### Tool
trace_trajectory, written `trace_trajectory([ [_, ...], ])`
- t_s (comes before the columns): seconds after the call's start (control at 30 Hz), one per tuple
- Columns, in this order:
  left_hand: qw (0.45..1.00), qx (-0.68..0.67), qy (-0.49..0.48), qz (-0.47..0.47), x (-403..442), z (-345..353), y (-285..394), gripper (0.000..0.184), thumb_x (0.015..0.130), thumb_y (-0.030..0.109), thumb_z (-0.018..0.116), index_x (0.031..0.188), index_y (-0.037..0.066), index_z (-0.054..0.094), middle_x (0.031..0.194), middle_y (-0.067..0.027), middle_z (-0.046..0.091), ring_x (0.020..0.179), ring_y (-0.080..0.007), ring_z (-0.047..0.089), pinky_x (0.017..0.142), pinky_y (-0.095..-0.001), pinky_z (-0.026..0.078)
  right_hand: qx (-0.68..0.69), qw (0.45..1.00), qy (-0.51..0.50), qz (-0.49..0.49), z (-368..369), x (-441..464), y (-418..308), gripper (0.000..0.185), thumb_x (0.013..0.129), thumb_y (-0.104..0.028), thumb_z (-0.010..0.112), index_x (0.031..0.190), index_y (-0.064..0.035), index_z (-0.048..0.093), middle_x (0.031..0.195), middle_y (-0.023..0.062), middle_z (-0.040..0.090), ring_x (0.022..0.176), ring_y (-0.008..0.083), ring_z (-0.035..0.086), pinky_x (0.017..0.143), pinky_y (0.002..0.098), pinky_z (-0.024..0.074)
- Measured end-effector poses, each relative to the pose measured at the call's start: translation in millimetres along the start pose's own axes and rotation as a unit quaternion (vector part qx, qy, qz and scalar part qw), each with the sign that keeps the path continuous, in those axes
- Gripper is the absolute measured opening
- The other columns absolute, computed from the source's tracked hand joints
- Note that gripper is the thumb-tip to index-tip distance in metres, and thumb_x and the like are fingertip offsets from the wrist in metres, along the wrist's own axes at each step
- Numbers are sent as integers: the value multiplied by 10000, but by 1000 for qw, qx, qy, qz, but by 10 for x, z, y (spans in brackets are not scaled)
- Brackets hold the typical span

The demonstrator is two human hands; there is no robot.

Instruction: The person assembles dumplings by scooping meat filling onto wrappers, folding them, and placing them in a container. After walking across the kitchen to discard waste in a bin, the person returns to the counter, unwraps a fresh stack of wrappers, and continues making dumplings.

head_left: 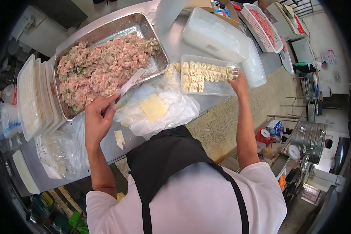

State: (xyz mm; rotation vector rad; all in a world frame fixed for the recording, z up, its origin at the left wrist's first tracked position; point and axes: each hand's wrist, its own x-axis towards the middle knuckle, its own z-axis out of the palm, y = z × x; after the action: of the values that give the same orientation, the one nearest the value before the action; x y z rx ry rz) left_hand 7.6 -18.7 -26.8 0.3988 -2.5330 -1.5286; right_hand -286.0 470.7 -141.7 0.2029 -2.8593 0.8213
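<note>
Dumplings are lying in rows inside a clear container, head view. My left hand is gripping a flat pale spatula, fingers closed around its handle, near a metal tray that is holding minced filling. My right hand is reaching to the container's right end; whether its fingers are pinching a dumpling I cannot tell. Yellow wrappers are lying on plastic bagging between my hands.

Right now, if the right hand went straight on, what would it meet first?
Most likely the far wall of the plastic container, just past the dumplings near the right hand; depth is unclear, so it might pass above.
</note>
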Motion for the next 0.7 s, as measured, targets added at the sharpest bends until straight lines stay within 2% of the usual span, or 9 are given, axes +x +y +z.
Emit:
trace_trajectory([
  [0.13,1000,2,-19,-7,-18,-35,-38,429,796,-111,618,1205,-8,697,826,-4,543,706,-67,449,615,-216,343,-20,1000,18,-8,95,73,152,457,645,-104,870,1031,-7,645,894,128,726,862,244,708,784,363,550],
  [0.2,1000,-3,-19,-10,-29,-36,-70,434,793,-114,618,1208,-13,693,836,-6,548,714,-70,453,624,-216,348,58,994,-48,82,110,92,182,450,615,-74,884,1002,-8,665,869,111,733,811,201,711,738,333,553],
  [0.27,1000,-9,-18,-13,-32,-18,-105,440,789,-117,617,1212,-18,690,845,-7,553,722,-74,457,633,-217,353,31,996,-37,80,93,68,139,418,615,-65,883,975,-4,679,852,105,735,778,186,708,724,321,553],
  [0.37,1000,-5,0,9,-36,2,-141,397,808,-57,649,1185,46,720,776,-43,580,648,-113,446,590,-265,366,-12,998,-15,66,129,51,71,359,616,-45,879,927,4,704,834,104,742,736,172,705,706,306,554],
  [0.43,999,-13,-25,-19,-43,-2,-147,425,820,-121,606,1229,-26,678,945,-38,633,822,-95,540,736,-212,410,-28,998,-3,56,146,34,36,333,618,-34,875,906,9,715,834,108,746,727,175,706,703,304,554],
  [0.47,999,-12,-26,-19,-42,12,-156,425,820,-121,606,1229,-26,678,945,-38,633,822,-95,540,736,-212,410,-27,998,4,62,150,27,19,322,627,-32,868,909,11,718,839,116,748,735,176,713,706,307,557],
  [0.53,1000,-20,-1,7,-37,42,-176,399,814,-60,647,1193,43,716,788,-33,583,649,-102,445,586,-257,366,-25,997,11,67,196,43,108,311,636,-29,861,911,13,722,844,125,751,742,178,720,709,309,560],
  [0.67,1000,-25,3,-5,-66,7,-157,397,816,-62,644,1193,39,715,796,-30,582,650,-98,445,584,-256,366,23,998,30,52,239,29,121,284,676,-8,821,944,5,728,850,142,750,801,187,739,734,314,567],
  [0.7,999,-28,-12,-32,-77,-25,-146,406,828,-84,628,1217,11,694,893,-42,618,774,-103,513,694,-238,400,22,997,36,59,241,9,100,278,690,0,807,956,8,727,853,144,750,816,190,743,742,315,569],
])
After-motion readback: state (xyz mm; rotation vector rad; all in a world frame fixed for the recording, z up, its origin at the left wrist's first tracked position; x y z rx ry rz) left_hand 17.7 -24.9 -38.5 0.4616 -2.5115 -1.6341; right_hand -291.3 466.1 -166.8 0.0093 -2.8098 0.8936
